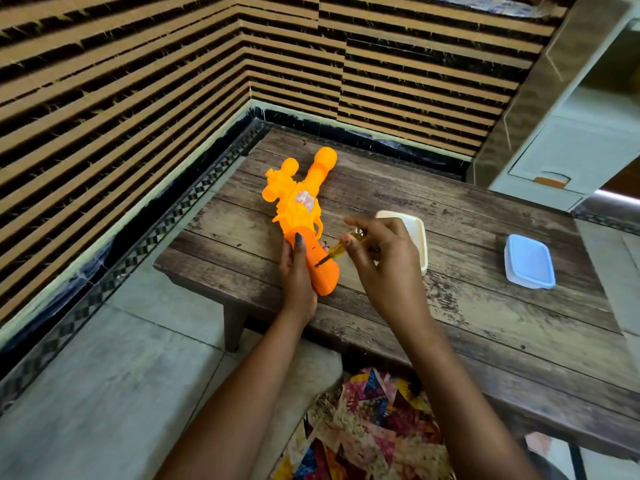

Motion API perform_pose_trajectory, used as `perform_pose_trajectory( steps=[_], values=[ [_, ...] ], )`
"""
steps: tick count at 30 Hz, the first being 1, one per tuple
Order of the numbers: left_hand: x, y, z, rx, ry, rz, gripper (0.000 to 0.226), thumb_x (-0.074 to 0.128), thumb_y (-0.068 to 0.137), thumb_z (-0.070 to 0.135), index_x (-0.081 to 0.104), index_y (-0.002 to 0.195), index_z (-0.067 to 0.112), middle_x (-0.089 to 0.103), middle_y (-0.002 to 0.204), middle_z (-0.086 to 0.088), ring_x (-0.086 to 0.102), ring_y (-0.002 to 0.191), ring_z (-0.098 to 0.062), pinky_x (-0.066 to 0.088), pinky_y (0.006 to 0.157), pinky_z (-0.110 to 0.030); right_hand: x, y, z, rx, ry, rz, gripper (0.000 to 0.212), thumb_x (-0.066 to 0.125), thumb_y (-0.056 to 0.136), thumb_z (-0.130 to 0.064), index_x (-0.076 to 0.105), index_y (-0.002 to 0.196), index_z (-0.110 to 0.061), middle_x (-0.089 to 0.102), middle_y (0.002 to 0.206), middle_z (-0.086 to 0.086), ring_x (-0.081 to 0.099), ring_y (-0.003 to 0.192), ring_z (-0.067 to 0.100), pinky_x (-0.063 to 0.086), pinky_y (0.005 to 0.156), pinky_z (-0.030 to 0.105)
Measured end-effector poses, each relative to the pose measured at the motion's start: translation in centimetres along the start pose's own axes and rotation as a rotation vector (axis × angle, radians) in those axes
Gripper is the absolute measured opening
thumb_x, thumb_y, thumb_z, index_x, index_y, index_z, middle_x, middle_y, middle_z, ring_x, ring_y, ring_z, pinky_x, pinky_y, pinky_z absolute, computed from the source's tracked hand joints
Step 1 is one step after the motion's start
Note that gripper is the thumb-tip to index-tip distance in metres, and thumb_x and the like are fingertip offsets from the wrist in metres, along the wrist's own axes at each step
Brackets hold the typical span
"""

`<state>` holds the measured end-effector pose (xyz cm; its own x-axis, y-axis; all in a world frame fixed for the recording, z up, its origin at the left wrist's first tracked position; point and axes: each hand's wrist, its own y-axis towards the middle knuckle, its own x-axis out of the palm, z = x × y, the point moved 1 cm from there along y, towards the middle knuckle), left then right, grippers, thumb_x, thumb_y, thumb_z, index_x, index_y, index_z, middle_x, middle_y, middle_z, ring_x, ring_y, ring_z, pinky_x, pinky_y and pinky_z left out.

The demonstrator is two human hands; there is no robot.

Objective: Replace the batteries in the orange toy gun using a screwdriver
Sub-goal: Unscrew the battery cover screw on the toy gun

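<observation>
Patterned fabric lies nearest. Left hand grips the orange toy gun on the tabletop; right hand pinches a yellow screwdriver, tip on its grip. 2 containers: cream tub, contents hidden; lidded blue box far right.

No text, brand, number or sign can be read anywhere in the head view. The orange toy gun carries a pale sticker on its body, printed in white and reddish tones, but the print is too small and blurred to make out any letters. The white container and the blue-lidded box on the desk show no legible markings.
</observation>
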<state>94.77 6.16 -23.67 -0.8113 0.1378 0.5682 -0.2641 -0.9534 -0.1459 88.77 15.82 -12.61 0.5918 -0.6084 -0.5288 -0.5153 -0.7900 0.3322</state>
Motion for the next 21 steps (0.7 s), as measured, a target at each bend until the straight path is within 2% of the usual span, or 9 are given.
perform_pose_trajectory(
  steps=[3,5,8,10,14,18,21],
  values=[
    [0.0,0.0,0.2,-0.003,-0.012,-0.012,0.025,0.037,0.099,0.027,0.051,0.12,0.025,0.072,0.087,0.01,0.066,0.084,-0.008,0.053,0.081,-0.033,0.3,-0.4,0.4,0.018,0.002,0.045,0.024,0.064,0.086,-0.028,0.067,0.109,-0.022,0.049,0.084,-0.006,0.052,0.073,0.0,0.04,0.065,0.006],
    [0.1,-0.1,0.3,-0.009,-0.024,-0.012,0.021,0.036,0.1,0.026,0.053,0.112,0.029,0.072,0.082,0.01,0.066,0.078,-0.006,0.053,0.075,-0.03,0.3,-0.6,0.6,0.007,0.006,0.094,0.025,0.064,0.086,-0.023,0.066,0.111,-0.021,0.051,0.081,-0.01,0.053,0.074,-0.005,0.04,0.066,0.004],
    [0.2,-0.1,0.5,-0.016,-0.053,-0.018,0.02,0.036,0.099,0.025,0.055,0.107,0.03,0.069,0.081,0.004,0.064,0.07,-0.007,0.055,0.066,-0.026,-0.1,-0.8,0.9,-0.05,-0.02,0.162,0.022,0.063,0.086,-0.013,0.066,0.108,-0.015,0.059,0.086,-0.005,0.055,0.076,-0.008,0.04,0.069,0.004],
    [0.2,-0.2,0.6,-0.02,-0.065,-0.029,0.02,0.037,0.099,0.025,0.055,0.109,0.028,0.065,0.085,-0.002,0.063,0.069,-0.009,0.055,0.064,-0.025,-0.3,-0.9,1.1,-0.071,-0.039,0.162,0.022,0.062,0.086,-0.01,0.066,0.108,-0.012,0.058,0.086,-0.003,0.053,0.076,-0.011,0.038,0.069,0.002],
    [0.2,-0.2,0.6,-0.019,-0.051,-0.039,0.021,0.037,0.099,0.027,0.055,0.11,0.029,0.063,0.089,-0.006,0.062,0.073,-0.012,0.053,0.066,-0.027,-0.3,-1.0,1.3,-0.048,-0.032,0.134,0.029,0.058,0.089,-0.005,0.063,0.117,-0.01,0.053,0.089,-0.005,0.051,0.08,-0.014,0.037,0.069,0.0],
    [0.2,-0.3,0.7,-0.003,-0.03,-0.039,0.022,0.036,0.099,0.027,0.054,0.111,0.03,0.061,0.093,-0.008,0.061,0.075,-0.014,0.053,0.068,-0.028,0.1,-1.0,1.1,0.019,0.036,0.116,0.038,0.053,0.089,0.002,0.059,0.123,-0.013,0.053,0.1,-0.007,0.051,0.085,-0.011,0.037,0.073,-0.001],
    [0.2,-0.4,0.8,-0.015,-0.038,-0.042,0.022,0.037,0.099,0.028,0.054,0.111,0.029,0.063,0.089,-0.005,0.061,0.077,-0.013,0.05,0.075,-0.035,0.5,-1.0,0.8,0.052,0.156,0.154,0.037,0.059,0.087,-0.001,0.061,0.118,-0.023,0.046,0.099,-0.009,0.052,0.084,-0.009,0.044,0.08,0.006]
  ],
)
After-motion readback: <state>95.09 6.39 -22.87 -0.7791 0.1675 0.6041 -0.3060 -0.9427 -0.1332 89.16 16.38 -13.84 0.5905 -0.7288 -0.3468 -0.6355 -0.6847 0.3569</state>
